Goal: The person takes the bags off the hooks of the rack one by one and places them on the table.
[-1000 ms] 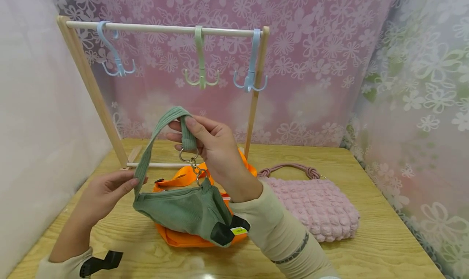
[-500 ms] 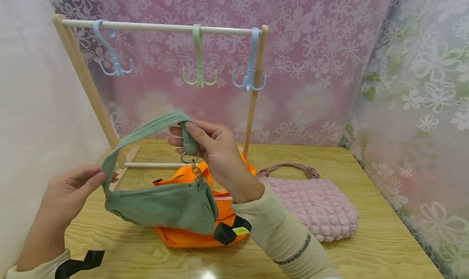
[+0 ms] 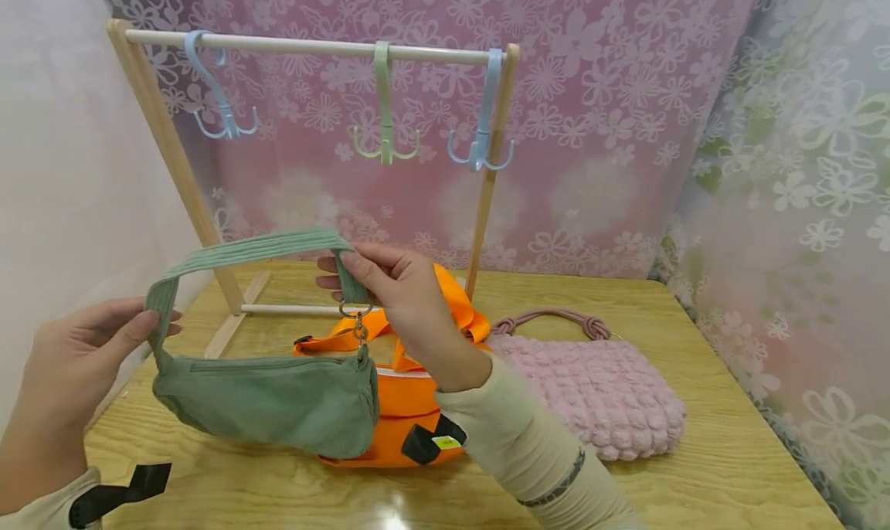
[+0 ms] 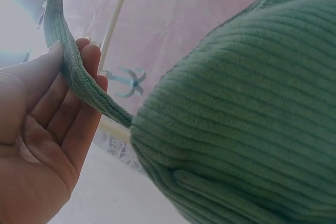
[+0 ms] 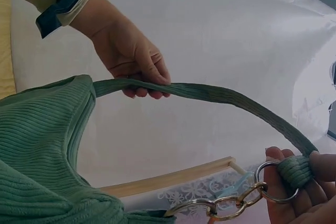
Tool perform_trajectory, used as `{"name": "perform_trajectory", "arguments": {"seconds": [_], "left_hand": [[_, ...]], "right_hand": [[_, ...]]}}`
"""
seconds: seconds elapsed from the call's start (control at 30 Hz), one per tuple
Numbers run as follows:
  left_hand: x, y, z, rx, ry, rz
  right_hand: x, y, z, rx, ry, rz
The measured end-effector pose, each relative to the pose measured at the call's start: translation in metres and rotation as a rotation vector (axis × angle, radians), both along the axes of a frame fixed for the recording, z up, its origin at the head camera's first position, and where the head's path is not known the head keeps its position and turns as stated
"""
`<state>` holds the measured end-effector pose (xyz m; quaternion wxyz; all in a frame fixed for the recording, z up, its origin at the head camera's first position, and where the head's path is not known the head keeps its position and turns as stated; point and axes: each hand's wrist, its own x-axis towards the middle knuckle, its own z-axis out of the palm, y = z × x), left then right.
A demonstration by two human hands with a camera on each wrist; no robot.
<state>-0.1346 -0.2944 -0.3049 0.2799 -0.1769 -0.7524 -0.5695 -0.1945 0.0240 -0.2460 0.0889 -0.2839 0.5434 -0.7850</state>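
Note:
A green corduroy shoulder bag [image 3: 271, 402] hangs by its strap between both hands, in front of an orange bag [image 3: 406, 406]. The left hand [image 3: 79, 352] pinches the left side of the strap [image 4: 58, 19] between thumb and fingers, just above the bag's end. Near the strap's other end, the right hand [image 3: 399, 290] pinches it above a metal ring. A short chain [image 5: 231, 208] links that ring to the bag, as the right wrist view shows. The green bag and the right forearm hide part of the orange bag.
A wooden rack [image 3: 167, 144] with a white top bar carries two blue hooks [image 3: 225, 120] [image 3: 478, 147] and a green hook [image 3: 385, 144] between them. A pink puffy bag [image 3: 591, 391] lies on the table [image 3: 702, 453] at right. Flowered curtains stand behind and at the right.
The left hand has moved left, drawing the strap out wider. The green bag has swung left and levelled, uncovering more of the orange bag. The right hand has lowered slightly.

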Motion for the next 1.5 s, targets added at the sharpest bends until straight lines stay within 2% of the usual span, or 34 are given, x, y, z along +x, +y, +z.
{"name": "perform_trajectory", "arguments": {"seconds": [0.07,0.13,0.23,0.33,0.5,0.57,0.63,0.77,0.83,0.9,0.97,1.03,1.07,1.17,1.23,1.3,1.4,1.5], "left_hand": [[0.001,-0.006,-0.001,-0.013,0.002,0.019],[0.000,-0.013,-0.003,0.027,0.019,-0.008],[-0.002,-0.019,-0.004,0.075,0.026,-0.051],[-0.004,-0.021,-0.004,0.126,0.052,-0.119],[-0.008,-0.031,-0.005,0.162,0.119,-0.222],[-0.010,-0.039,-0.007,0.165,0.137,-0.236],[-0.012,-0.047,-0.007,0.146,0.161,-0.218],[-0.011,-0.063,-0.010,-0.007,0.188,-0.032],[-0.008,-0.067,-0.010,-0.085,0.163,0.082],[-0.004,-0.070,-0.009,-0.160,0.127,0.158],[-0.002,-0.071,-0.009,-0.160,0.081,0.177],[-0.001,-0.073,-0.011,-0.208,0.064,0.218],[-0.002,-0.073,-0.011,-0.199,0.062,0.213],[-0.008,-0.075,-0.015,-0.134,0.053,0.139],[-0.012,-0.074,-0.018,-0.147,0.031,0.140],[-0.016,-0.070,-0.019,-0.128,-0.015,0.135],[-0.021,-0.064,-0.020,-0.169,-0.110,0.190],[-0.025,-0.059,-0.018,-0.136,-0.195,0.177]], "right_hand": [[-0.001,-0.004,-0.004,0.001,0.004,0.003],[-0.001,-0.008,-0.007,0.000,0.009,0.008],[-0.002,-0.013,-0.011,-0.012,0.013,0.010],[-0.001,-0.016,-0.014,-0.011,0.017,0.008],[0.003,-0.019,-0.015,-0.015,0.018,0.023],[0.004,-0.020,-0.014,-0.020,0.025,0.032],[0.006,-0.021,-0.013,-0.021,0.030,0.043],[0.009,-0.025,-0.013,-0.009,0.032,0.076],[0.010,-0.028,-0.013,-0.005,0.023,0.088],[0.011,-0.032,-0.014,-0.005,0.018,0.094],[0.011,-0.035,-0.016,-0.001,0.010,0.095],[0.009,-0.038,-0.018,0.007,-0.008,0.086],[0.008,-0.040,-0.019,0.011,-0.021,0.077],[0.004,-0.045,-0.023,0.037,-0.054,0.024],[-0.001,-0.048,-0.027,0.056,-0.060,-0.021],[-0.007,-0.051,-0.031,0.073,-0.070,-0.065],[-0.017,-0.055,-0.039,0.087,-0.083,-0.113],[-0.026,-0.057,-0.047,0.101,-0.096,-0.150]]}}
